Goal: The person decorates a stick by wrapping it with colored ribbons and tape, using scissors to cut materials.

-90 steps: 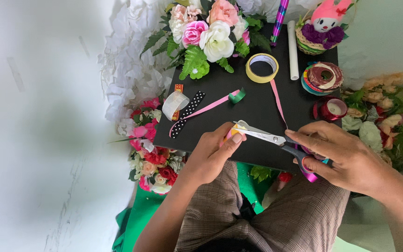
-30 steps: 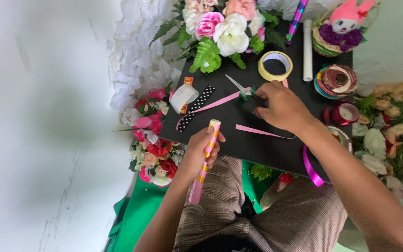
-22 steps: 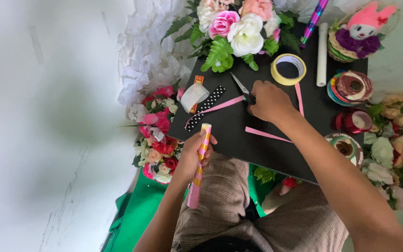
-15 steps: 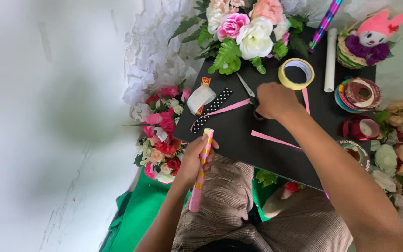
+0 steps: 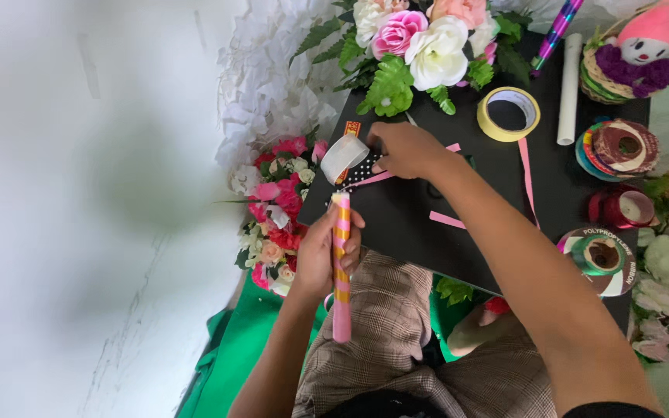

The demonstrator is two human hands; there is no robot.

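Note:
My left hand (image 5: 327,251) grips a pink stick wound with an orange-yellow stripe (image 5: 341,267), held upright over my lap at the near edge of a black board (image 5: 489,182). My right hand (image 5: 406,149) reaches across the board to its left end, fingers down beside a clear tape roll (image 5: 344,157) and a black polka-dot ribbon (image 5: 362,175). Whether those fingers grip anything is hidden. Cut pink ribbon strips (image 5: 447,220) lie on the board just below my right forearm.
A yellow tape roll (image 5: 509,114), a white tube (image 5: 568,87) and several ribbon spools (image 5: 617,147) sit on the board's right part. Artificial flowers (image 5: 420,39) crowd the far edge, more flowers (image 5: 276,209) the left. A plush doll (image 5: 648,42) stands far right.
My right hand has left the scissors and moved left across the board toward the clear tape roll. My left hand keeps the striped stick upright.

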